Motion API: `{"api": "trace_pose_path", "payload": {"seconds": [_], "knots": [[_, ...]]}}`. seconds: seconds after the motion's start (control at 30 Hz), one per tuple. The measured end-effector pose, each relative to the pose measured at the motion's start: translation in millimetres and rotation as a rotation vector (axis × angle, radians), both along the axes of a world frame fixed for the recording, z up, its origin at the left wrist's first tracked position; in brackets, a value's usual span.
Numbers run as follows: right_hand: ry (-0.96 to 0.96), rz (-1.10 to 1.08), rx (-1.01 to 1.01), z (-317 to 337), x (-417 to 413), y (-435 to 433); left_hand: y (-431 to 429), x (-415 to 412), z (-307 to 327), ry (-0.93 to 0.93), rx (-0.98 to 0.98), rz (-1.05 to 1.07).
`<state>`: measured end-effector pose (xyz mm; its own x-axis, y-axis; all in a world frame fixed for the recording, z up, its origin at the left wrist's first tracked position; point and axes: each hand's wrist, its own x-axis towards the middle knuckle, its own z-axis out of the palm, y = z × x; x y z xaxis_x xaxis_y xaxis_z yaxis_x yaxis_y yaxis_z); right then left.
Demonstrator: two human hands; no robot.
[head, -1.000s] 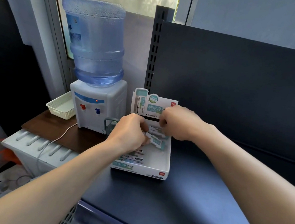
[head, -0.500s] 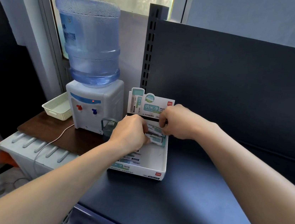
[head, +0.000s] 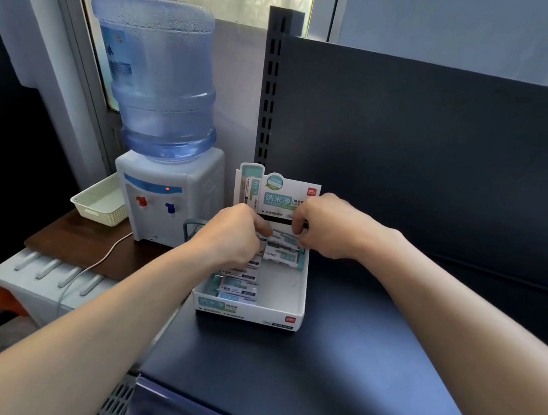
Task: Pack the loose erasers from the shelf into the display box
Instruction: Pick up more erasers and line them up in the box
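The left hand (head: 232, 233) and right hand (head: 330, 229) hide their own fingertips and part of the erasers (head: 284, 241) beneath

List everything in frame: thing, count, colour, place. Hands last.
water bottle: one, clear blue, upturned on the dispenser
dispenser: one, white, on the side table
basket: one, cream, left of the dispenser
side table: one, brown wood, left of the shelf
cable: one, white, across the side table
display box: one, white and teal, on the shelf's left end
erasers: several, count unclear, white and teal, inside the display box
rear eraser: one, white and teal, between both hands at the box's back
shelf: one, dark navy, under the display box
left hand: one, pinches the rear eraser's left end
right hand: one, pinches its right end
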<state>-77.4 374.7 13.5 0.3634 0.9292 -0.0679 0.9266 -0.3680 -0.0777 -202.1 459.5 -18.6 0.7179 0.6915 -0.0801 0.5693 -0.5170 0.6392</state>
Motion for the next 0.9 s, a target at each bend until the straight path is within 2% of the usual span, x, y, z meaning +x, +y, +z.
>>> {"api": "trace_pose_path", "payload": {"seconds": [0.27, 0.57, 0.9], "knots": [[-0.072, -0.008, -0.019, -6.2, -8.9, 2.4, 6.7, 1.9, -6.3, -0.063, -0.049, 0.009], [-0.089, 0.048, -0.045, -7.9, -17.9, 10.3, 9.9, -4.7, -8.8, 0.06, 0.017, -0.074], [0.022, 0.017, -0.021, -10.1, -25.8, 18.1, 14.6, -12.6, -10.9, 0.077, 0.07, -0.116]]}}
